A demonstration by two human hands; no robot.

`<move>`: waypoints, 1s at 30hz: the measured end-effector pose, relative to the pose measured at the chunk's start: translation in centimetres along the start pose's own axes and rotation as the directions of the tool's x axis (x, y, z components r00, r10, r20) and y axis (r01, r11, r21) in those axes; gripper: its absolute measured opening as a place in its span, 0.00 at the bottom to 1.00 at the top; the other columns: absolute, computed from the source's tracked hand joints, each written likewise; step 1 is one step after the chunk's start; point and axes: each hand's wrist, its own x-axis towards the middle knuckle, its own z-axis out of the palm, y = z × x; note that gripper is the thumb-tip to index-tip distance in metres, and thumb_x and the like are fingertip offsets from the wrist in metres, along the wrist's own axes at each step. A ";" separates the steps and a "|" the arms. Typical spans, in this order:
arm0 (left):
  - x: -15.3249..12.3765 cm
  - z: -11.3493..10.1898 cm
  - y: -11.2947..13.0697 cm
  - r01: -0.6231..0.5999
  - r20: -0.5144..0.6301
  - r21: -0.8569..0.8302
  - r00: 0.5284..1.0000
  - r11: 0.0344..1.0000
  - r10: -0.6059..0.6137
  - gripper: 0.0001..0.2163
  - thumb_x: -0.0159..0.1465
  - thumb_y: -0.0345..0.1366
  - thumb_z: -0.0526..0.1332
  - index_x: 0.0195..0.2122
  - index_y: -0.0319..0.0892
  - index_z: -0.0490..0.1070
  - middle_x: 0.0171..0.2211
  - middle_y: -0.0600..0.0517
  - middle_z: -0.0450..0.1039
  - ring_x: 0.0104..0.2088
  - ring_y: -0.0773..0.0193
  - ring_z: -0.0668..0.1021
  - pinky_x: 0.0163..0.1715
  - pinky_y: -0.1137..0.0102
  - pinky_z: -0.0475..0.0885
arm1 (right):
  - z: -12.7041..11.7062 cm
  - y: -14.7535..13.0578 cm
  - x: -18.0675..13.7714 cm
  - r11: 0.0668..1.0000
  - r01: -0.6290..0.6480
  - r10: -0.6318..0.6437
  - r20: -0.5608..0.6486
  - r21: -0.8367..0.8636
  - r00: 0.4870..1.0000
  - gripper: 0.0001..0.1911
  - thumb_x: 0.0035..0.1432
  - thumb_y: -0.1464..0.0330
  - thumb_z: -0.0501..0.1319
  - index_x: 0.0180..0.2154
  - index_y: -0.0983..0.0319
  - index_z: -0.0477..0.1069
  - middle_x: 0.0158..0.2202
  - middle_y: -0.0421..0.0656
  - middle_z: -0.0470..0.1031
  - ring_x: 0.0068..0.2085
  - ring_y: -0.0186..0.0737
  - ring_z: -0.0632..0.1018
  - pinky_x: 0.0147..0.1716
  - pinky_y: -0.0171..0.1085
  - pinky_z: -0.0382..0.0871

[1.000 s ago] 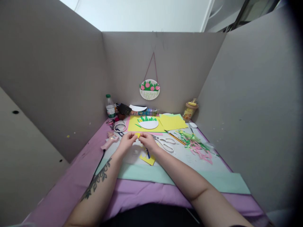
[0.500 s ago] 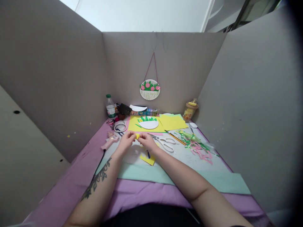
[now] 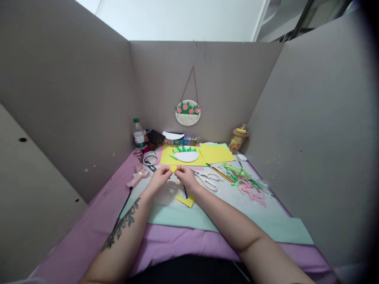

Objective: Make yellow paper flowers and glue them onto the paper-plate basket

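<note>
Between my two hands is a small rounded yellow paper piece (image 3: 173,168). My left hand (image 3: 160,175) pinches its left edge, and my right hand (image 3: 186,176) pinches the other side. A folded yellow paper scrap (image 3: 184,200) lies below my right hand, with a dark blue pen-like thing (image 3: 185,192) over it, partly hidden by the wrist. Just right of that hand rest white-handled scissors (image 3: 209,181). Beyond the hands, a white half-plate with green paper leaves (image 3: 186,156) lies on a yellow sheet (image 3: 166,159).
Pencils (image 3: 220,172) and a heap of green and pink paper scraps (image 3: 248,183) lie to the right. On the left are a pink glue gun (image 3: 137,178), a tape roll (image 3: 151,158) and a bottle (image 3: 138,134). A decorated plate (image 3: 188,118) hangs on the back panel. Grey panels enclose the table.
The yellow piece now shows a rounder, fuller face between my fingers, where before it was more covered. My fingers have shifted slightly; the other things stay in place.
</note>
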 end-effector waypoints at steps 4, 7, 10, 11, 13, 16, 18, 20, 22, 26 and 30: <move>0.3 0.0 -0.4 -0.026 -0.073 -0.057 0.997 0.998 0.021 0.13 0.55 0.45 0.58 0.33 0.39 0.70 0.29 0.51 0.71 0.26 0.67 0.71 0.25 0.73 0.64 | 0.0 0.3 -0.1 0.986 0.101 -0.103 -0.014 -0.136 0.995 0.04 0.46 0.69 0.54 0.22 0.61 0.60 0.20 0.34 0.59 0.23 0.32 0.61 0.24 0.32 0.55; 0.5 -0.1 -0.6 -0.056 -0.100 -0.072 0.994 0.996 0.049 0.13 0.55 0.45 0.59 0.33 0.39 0.70 0.31 0.50 0.72 0.30 0.64 0.73 0.31 0.71 0.67 | 0.1 0.5 -0.3 0.930 0.184 -0.201 -0.020 -0.319 0.979 0.05 0.46 0.70 0.54 0.21 0.61 0.58 0.20 0.35 0.59 0.25 0.33 0.62 0.25 0.32 0.54; 0.5 -0.1 -0.8 -0.070 -0.096 -0.067 0.993 0.995 0.063 0.12 0.53 0.42 0.60 0.33 0.39 0.70 0.32 0.49 0.72 0.33 0.63 0.74 0.36 0.69 0.67 | 0.2 0.6 -0.4 0.877 0.222 -0.246 -0.002 -0.426 0.969 0.05 0.46 0.71 0.53 0.21 0.60 0.58 0.21 0.35 0.60 0.25 0.33 0.63 0.26 0.33 0.54; 0.5 -0.1 -0.8 -0.071 -0.092 -0.061 0.994 0.996 0.066 0.11 0.53 0.41 0.61 0.33 0.39 0.70 0.32 0.49 0.73 0.34 0.62 0.74 0.36 0.69 0.67 | 0.2 0.6 -0.5 0.870 0.226 -0.251 0.000 -0.439 0.968 0.05 0.46 0.71 0.53 0.21 0.60 0.58 0.21 0.36 0.61 0.25 0.34 0.63 0.26 0.33 0.54; 0.5 -0.2 -0.9 -0.077 -0.091 -0.051 0.993 0.996 0.072 0.10 0.52 0.38 0.61 0.33 0.39 0.70 0.32 0.50 0.73 0.34 0.62 0.74 0.37 0.69 0.67 | 0.2 0.5 -0.5 0.873 0.221 -0.248 -0.004 -0.434 0.969 0.05 0.46 0.71 0.53 0.21 0.60 0.58 0.21 0.36 0.61 0.25 0.34 0.63 0.26 0.33 0.54; 0.5 -0.1 -0.9 -0.086 -0.102 -0.041 0.992 0.995 0.081 0.09 0.53 0.38 0.60 0.33 0.39 0.70 0.31 0.50 0.73 0.34 0.62 0.74 0.37 0.69 0.67 | 0.1 0.5 -0.4 0.887 0.211 -0.238 -0.016 -0.412 0.971 0.05 0.47 0.72 0.53 0.21 0.60 0.57 0.21 0.36 0.61 0.25 0.34 0.64 0.26 0.33 0.55; 0.5 -0.1 -0.8 -0.093 -0.099 -0.022 0.991 0.995 0.091 0.10 0.54 0.40 0.59 0.33 0.39 0.70 0.31 0.50 0.73 0.33 0.62 0.74 0.36 0.69 0.68 | 0.1 0.6 -0.4 0.879 0.217 -0.245 -0.012 -0.424 0.970 0.05 0.46 0.71 0.53 0.21 0.60 0.57 0.21 0.36 0.61 0.26 0.34 0.64 0.27 0.33 0.54; 0.5 -0.1 -0.8 -0.099 -0.101 0.011 0.990 0.995 0.100 0.11 0.54 0.40 0.59 0.34 0.39 0.70 0.32 0.50 0.73 0.33 0.62 0.74 0.36 0.68 0.68 | 0.2 0.6 -0.4 0.863 0.225 -0.254 -0.004 -0.453 0.967 0.06 0.46 0.71 0.53 0.21 0.60 0.57 0.21 0.36 0.61 0.26 0.34 0.64 0.26 0.33 0.54; 0.4 -0.1 -0.7 -0.098 -0.109 0.046 0.989 0.994 0.102 0.11 0.54 0.39 0.60 0.35 0.39 0.70 0.33 0.49 0.73 0.34 0.62 0.74 0.36 0.68 0.68 | 0.2 0.6 -0.4 0.847 0.227 -0.258 0.002 -0.480 0.966 0.06 0.46 0.71 0.53 0.20 0.60 0.57 0.21 0.36 0.61 0.25 0.34 0.64 0.26 0.33 0.53; 0.4 -0.1 -0.8 -0.096 -0.117 0.087 0.987 0.992 0.106 0.10 0.54 0.38 0.59 0.35 0.39 0.70 0.34 0.50 0.73 0.34 0.62 0.74 0.36 0.68 0.68 | 0.2 0.7 -0.4 0.819 0.229 -0.264 0.008 -0.526 0.964 0.06 0.46 0.72 0.53 0.21 0.60 0.57 0.22 0.36 0.61 0.26 0.34 0.64 0.27 0.33 0.53; 0.5 -0.1 -1.0 -0.108 -0.114 0.099 0.986 0.989 0.119 0.10 0.53 0.36 0.59 0.35 0.39 0.70 0.34 0.49 0.73 0.34 0.61 0.74 0.37 0.67 0.68 | 0.3 0.7 -0.5 0.794 0.250 -0.286 0.022 -0.554 0.958 0.06 0.47 0.72 0.53 0.21 0.60 0.57 0.22 0.37 0.62 0.26 0.35 0.64 0.28 0.34 0.54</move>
